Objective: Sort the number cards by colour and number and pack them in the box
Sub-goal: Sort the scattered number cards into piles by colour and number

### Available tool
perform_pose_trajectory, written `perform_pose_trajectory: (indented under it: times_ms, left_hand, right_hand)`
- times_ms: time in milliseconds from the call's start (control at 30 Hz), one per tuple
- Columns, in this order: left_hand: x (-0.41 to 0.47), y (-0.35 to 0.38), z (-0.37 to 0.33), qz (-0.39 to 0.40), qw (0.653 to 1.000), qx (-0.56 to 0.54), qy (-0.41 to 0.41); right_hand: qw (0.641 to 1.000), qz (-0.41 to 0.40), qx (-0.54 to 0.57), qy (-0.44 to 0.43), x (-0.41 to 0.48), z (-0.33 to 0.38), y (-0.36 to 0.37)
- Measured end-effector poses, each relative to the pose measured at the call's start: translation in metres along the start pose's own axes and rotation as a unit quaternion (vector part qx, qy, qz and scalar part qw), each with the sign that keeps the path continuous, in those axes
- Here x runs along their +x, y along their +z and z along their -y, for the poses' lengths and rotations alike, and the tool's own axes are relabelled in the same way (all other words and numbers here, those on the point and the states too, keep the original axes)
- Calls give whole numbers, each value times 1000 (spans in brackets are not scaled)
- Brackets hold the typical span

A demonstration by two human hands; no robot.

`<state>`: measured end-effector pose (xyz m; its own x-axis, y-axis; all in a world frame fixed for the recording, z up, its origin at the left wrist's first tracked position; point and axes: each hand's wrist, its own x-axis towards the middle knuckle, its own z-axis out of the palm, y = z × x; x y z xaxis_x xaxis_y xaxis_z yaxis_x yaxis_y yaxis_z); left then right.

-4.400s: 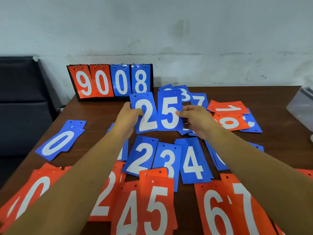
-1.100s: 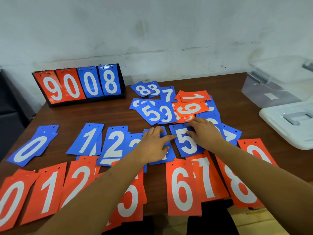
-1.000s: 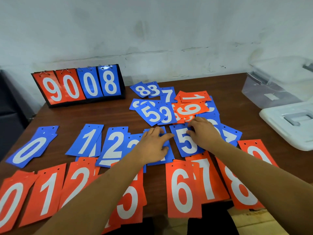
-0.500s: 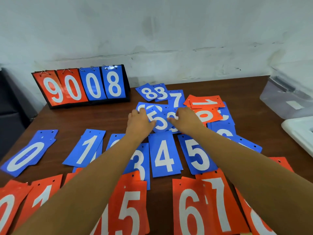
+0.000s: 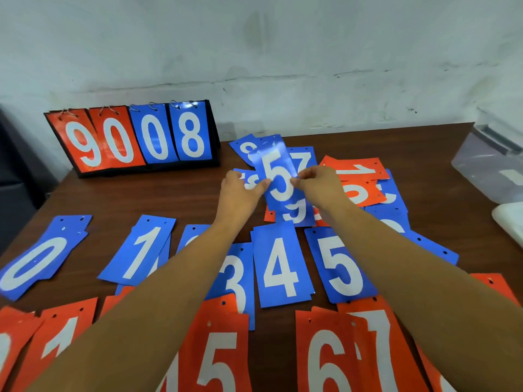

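Both hands hold up one blue 5 card [image 5: 276, 172] above the unsorted heap of blue and orange cards [image 5: 359, 190]. My left hand [image 5: 240, 193] pinches its left edge and my right hand [image 5: 319, 188] its right edge. On the brown table [image 5: 169, 196] lies a sorted blue row: 0 [image 5: 36, 261], 1 [image 5: 141, 250], 3 [image 5: 236, 278], 4 [image 5: 280, 267] and 5 [image 5: 341, 267]; my left arm hides the 2. Nearer me runs an orange row with 1 [image 5: 62, 338], 5 [image 5: 218, 360], 6 [image 5: 328, 360] and 7 [image 5: 379, 352]. The clear plastic box [image 5: 489, 165] stands at the right edge.
A black flip scoreboard [image 5: 135, 137] reading 9008 stands at the back left by the wall. A white lid [image 5: 509, 219] lies in front of the box. A dark chair [image 5: 14, 193] sits left of the table.
The hands left the sorted blue 5 lying in the row, reached into the heap, and have now lifted another blue 5 card off it.
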<state>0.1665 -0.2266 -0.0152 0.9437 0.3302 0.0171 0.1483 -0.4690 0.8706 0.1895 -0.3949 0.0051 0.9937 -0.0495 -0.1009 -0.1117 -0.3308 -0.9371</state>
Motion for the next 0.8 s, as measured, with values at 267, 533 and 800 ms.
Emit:
perform_pose_trajectory:
  times_ms: [267, 533, 800]
  left_hand:
    - [-1, -17, 0, 1, 985, -168, -45]
    - [-14, -30, 17, 24, 987, -139, -73]
    - [-30, -34, 0, 52, 984, -162, -55]
  right_hand:
    - [974, 25, -225, -25, -1, -2, -12]
    - [893, 90, -440, 15, 3, -7, 11]
    - [991, -43, -122, -38, 2, -1, -23]
